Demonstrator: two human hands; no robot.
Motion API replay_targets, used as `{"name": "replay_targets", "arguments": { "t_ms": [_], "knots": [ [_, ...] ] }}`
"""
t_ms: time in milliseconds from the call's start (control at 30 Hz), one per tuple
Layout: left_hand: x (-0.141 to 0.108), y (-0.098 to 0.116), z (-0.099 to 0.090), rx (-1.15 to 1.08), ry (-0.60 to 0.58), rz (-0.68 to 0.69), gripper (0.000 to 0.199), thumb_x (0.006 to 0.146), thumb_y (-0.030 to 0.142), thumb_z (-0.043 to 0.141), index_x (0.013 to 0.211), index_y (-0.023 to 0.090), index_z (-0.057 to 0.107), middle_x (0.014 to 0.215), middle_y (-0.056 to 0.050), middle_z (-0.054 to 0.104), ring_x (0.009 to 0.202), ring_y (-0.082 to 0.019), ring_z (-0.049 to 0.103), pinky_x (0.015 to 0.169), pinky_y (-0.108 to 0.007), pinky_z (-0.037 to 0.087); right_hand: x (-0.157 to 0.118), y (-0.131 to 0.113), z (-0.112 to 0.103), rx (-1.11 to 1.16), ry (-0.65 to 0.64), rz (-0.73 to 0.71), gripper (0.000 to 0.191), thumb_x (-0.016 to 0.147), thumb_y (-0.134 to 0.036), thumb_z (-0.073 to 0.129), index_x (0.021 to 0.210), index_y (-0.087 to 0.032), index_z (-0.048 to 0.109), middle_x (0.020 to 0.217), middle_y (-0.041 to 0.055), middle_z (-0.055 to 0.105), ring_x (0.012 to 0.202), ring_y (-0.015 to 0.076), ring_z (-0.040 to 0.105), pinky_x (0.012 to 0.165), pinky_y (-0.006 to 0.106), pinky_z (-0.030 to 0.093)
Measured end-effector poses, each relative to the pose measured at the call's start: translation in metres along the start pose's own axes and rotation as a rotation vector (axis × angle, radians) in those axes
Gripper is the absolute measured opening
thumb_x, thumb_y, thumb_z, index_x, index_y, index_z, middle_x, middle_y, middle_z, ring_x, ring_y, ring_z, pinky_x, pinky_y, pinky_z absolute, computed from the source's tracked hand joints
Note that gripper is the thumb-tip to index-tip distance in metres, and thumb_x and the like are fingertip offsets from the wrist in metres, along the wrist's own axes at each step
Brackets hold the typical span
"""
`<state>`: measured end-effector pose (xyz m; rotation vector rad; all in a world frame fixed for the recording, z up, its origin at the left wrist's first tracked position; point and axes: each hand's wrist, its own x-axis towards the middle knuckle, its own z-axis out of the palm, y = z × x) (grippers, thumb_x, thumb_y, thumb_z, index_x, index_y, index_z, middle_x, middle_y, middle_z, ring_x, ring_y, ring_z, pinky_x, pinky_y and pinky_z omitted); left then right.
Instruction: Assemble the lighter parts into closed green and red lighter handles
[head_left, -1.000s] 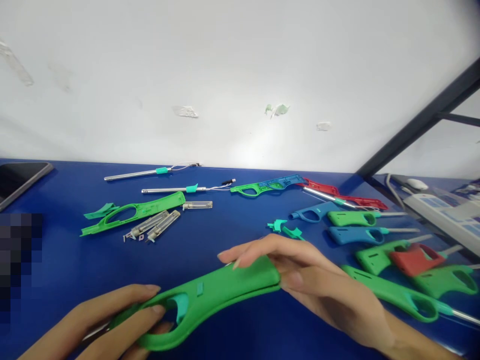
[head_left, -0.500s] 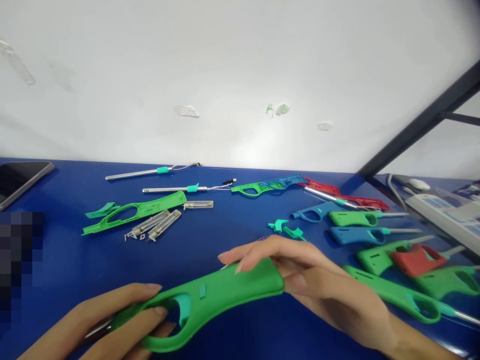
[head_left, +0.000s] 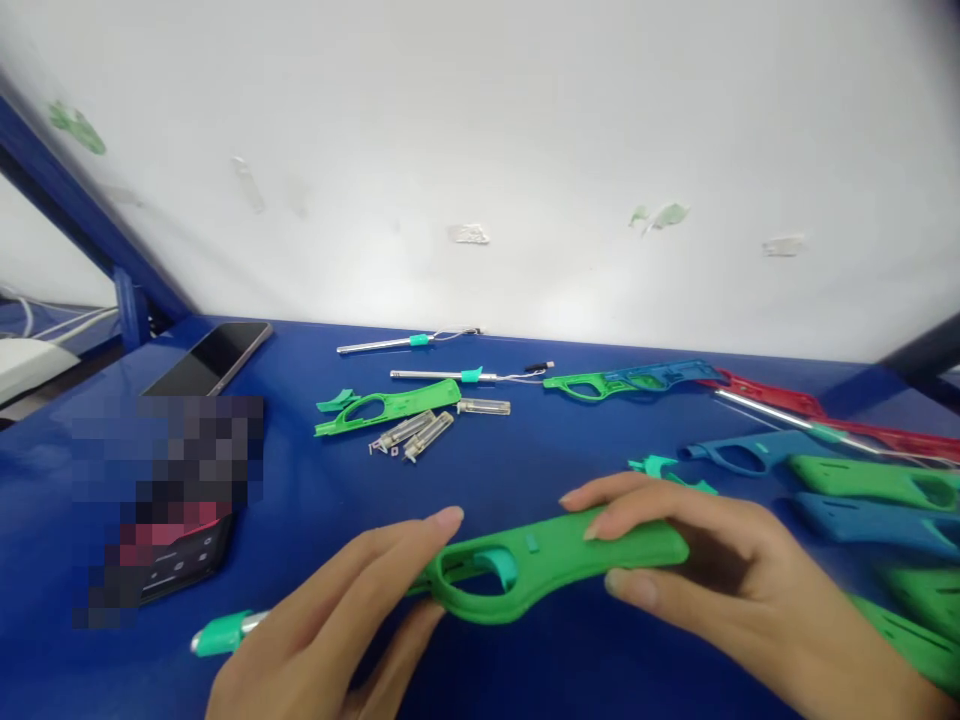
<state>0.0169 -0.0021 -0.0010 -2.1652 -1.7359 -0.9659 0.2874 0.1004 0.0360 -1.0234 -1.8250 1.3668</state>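
A green long-nosed lighter (head_left: 559, 560) with a teal trigger is held low in front of me, spanning both hands. My left hand (head_left: 352, 610) grips its nose end beside the finger loop, thumb and fingers on either side. Beyond that hand a metal tube with a teal tip (head_left: 221, 634) sticks out to the left; the hand hides where it joins. My right hand (head_left: 697, 560) pinches the handle end, fingers over the top edge and thumb along the lower edge. Just behind the handle lie small teal plastic pieces (head_left: 667, 470).
Farther back are a green shell half (head_left: 412, 402), clear fuel tanks (head_left: 429, 436), metal rods with wires (head_left: 442, 376), and joined green and blue shells (head_left: 622, 380). Red shells (head_left: 780, 395) and several lighters (head_left: 877, 525) lie rightward. Two phones (head_left: 214, 355) are left; a wall (head_left: 525, 130) stands behind.
The view has swung left, bringing in more of the phones. My left fingers have come out of the loop onto the nose end. My right thumb has shifted to the handle's lower edge.
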Motion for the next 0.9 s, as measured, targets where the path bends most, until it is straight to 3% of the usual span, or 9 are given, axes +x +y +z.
{"name": "replay_targets", "arguments": {
  "t_ms": [200,400,567,733,900],
  "knots": [
    [0.008,-0.001,-0.003,0.008,-0.064,0.05,0.042,0.112,0.048,0.045,0.149,0.031,0.053,0.113,0.006,0.081,0.09,-0.005,0.08,0.084,-0.005,0.058,0.002,0.002,-0.008,-0.049,-0.025,-0.031,0.015,0.087,-0.042,0.087,0.095,-0.03,0.084,0.119,0.0069,0.082,0.095,0.0255,0.081,0.077,0.03,0.069],
    [-0.006,-0.015,-0.006,-0.003,-0.188,0.1,0.029,0.114,0.04,0.043,0.134,0.03,0.061,0.12,0.009,0.078,0.1,-0.004,0.076,0.099,-0.006,0.054,-0.002,0.018,-0.012,-0.132,-0.079,-0.03,0.014,0.092,-0.039,0.082,0.104,-0.031,0.081,0.124,0.006,0.08,0.107,0.0263,0.08,0.087,0.03,0.068],
    [-0.005,-0.018,-0.007,-0.017,-0.187,0.174,0.023,0.112,0.031,0.049,0.13,0.028,0.063,0.115,0.008,0.079,0.1,-0.004,0.074,0.098,-0.008,0.054,-0.013,0.046,-0.02,-0.342,-0.126,-0.081,0.041,0.094,-0.039,0.081,0.134,-0.039,0.071,0.143,0.0033,0.07,0.127,0.0266,0.072,0.106,0.035,0.062],
    [-0.008,-0.023,-0.001,0.004,-0.155,0.211,0.027,0.106,0.02,0.055,0.129,0.028,0.065,0.111,0.007,0.08,0.094,-0.008,0.076,0.089,-0.017,0.06,-0.016,0.047,-0.012,-0.574,-0.167,-0.319,0.046,0.093,-0.034,0.082,0.138,-0.04,0.071,0.139,0.0021,0.074,0.125,0.026,0.074,0.107,0.035,0.062],
    [-0.029,-0.027,0.006,0.057,-0.217,0.198,0.034,0.105,0.022,0.055,0.138,0.028,0.063,0.122,0.004,0.079,0.106,-0.015,0.078,0.101,-0.031,0.064,-0.012,0.032,-0.001,-0.699,-0.128,-0.551,0.056,0.095,-0.028,0.08,0.148,-0.035,0.065,0.132,0.0,0.079,0.115,0.0231,0.079,0.105,0.032,0.063]
  ]
}}
